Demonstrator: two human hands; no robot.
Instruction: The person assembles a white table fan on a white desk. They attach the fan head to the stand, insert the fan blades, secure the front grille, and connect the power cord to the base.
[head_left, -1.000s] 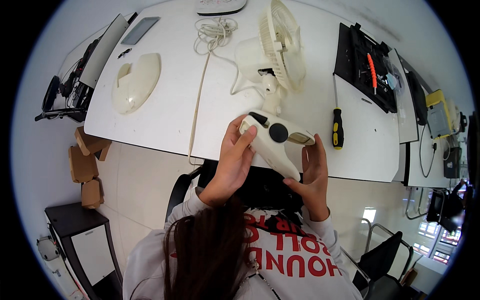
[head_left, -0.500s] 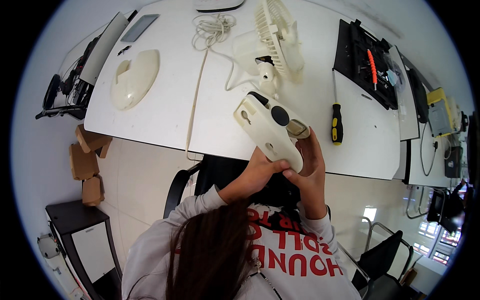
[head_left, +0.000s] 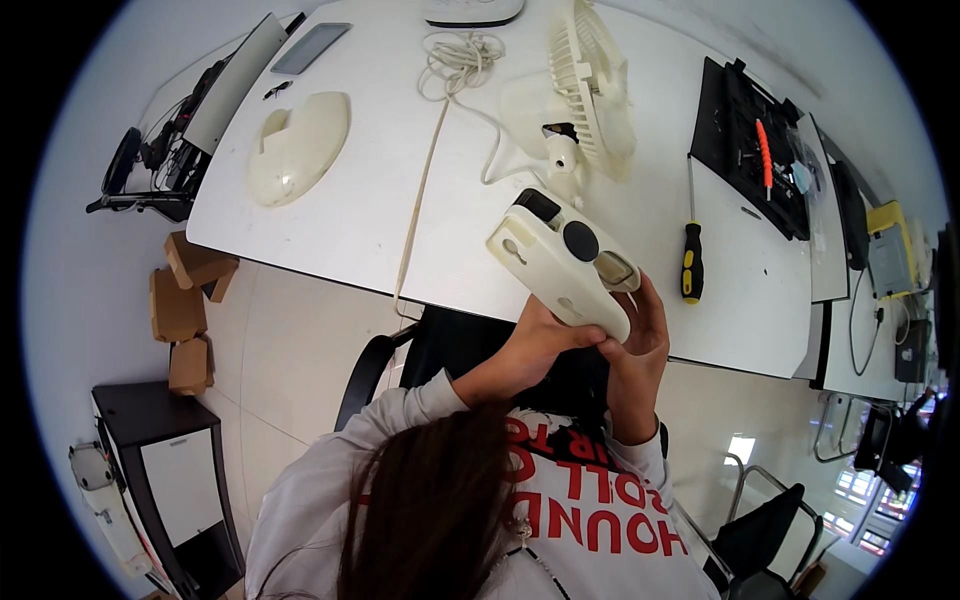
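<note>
Both hands hold the cream plastic base of a fan (head_left: 560, 255) over the table's front edge, tilted. It carries a round black button and keyhole-shaped slots. My left hand (head_left: 540, 350) grips its near end from the left and below, with some fingers hidden underneath. My right hand (head_left: 640, 340) wraps the right side, its thumb close to the left thumb. Just beyond the base stands the fan's head (head_left: 590, 100) with a cream grille and a short neck (head_left: 563, 165). Whether neck and base are joined, I cannot tell.
A cream shell-shaped cover (head_left: 300, 150) lies left on the white table (head_left: 370, 220). A coiled cable (head_left: 460, 65) is at the back, its cord running over the front edge. To the right are a yellow-black screwdriver (head_left: 692, 260) and an open black tool case (head_left: 750, 150). A phone-like slab (head_left: 312, 48) sits far left.
The view has shifted, so the table and its things appear farther right. Both hands keep their hold on the fan base, whose pose is nearly the same.
</note>
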